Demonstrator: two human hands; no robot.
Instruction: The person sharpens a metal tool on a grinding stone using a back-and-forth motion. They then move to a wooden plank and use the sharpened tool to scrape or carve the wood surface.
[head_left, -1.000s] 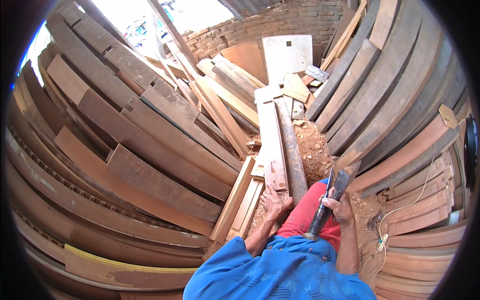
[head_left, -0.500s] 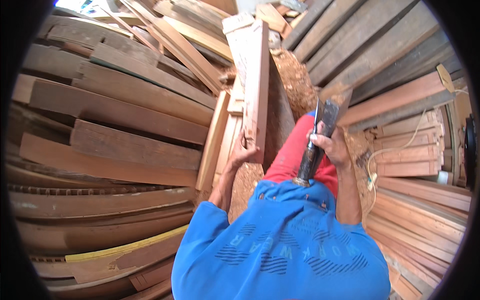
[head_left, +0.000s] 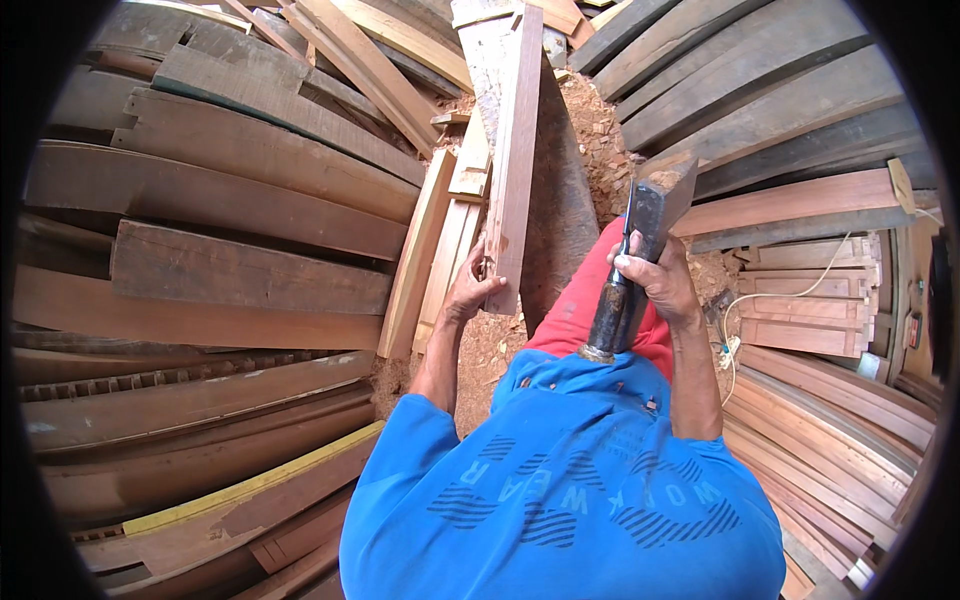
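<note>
A long wooden plank slants away from me along a darker board. Its near end is in my left hand, fingers on its left side and thumb at the end. My right hand is closed around a chisel with a dark, ringed handle, held upright over my right thigh. Behind the chisel, a dark, broad, square-ended tool rises from the same grip. Its kind I cannot make out.
A dark sloping board lies under the plank, with wood shavings around it. Stacked boards crowd the left, and dark beams the far right. A pale cord hangs beside stacked wooden panels on the right.
The plank has turned slightly, showing more of its darker right face. My left hand stays at its near end, a little further left. My right hand keeps its grip on the tools.
</note>
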